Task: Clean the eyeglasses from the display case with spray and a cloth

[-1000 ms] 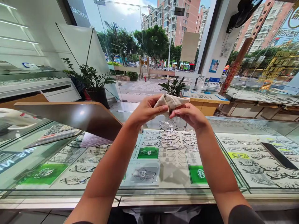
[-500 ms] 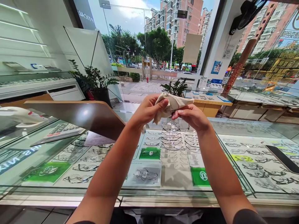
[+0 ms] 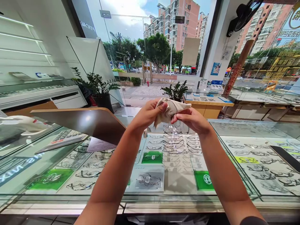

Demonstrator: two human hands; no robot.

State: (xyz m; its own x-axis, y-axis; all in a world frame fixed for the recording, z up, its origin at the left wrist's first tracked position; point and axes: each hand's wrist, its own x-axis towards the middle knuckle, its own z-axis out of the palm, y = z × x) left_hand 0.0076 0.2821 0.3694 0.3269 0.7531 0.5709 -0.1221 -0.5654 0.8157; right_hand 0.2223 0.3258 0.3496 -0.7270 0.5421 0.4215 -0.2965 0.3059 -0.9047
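Observation:
A crumpled beige cloth point(image 3: 172, 107) is up in front of me above the glass counter. My left hand point(image 3: 148, 114) is closed on it, thumb pressed over its near side. Part of the cloth hangs below those fingers. With fingertips together, my right hand point(image 3: 192, 119) pinches a thin-framed pair of glasses point(image 3: 187, 128) at the cloth's lower right edge. Most of the glasses is hidden by the cloth and fingers; a faint rounded rim shows under the right hand.
Below my hands, the glass display counter point(image 3: 178, 196) holds rows of eyeglasses point(image 3: 173, 141). To the left are a tilted brown board point(image 3: 79, 120), a calculator-like keypad point(image 3: 63, 139) and a white scanner point(image 3: 23, 123). A dark phone point(image 3: 287, 157) lies at right.
The view has tilted slightly, so the scene sits lower. My hands stay together at the cloth; the right fingertips have shifted slightly left along its lower edge.

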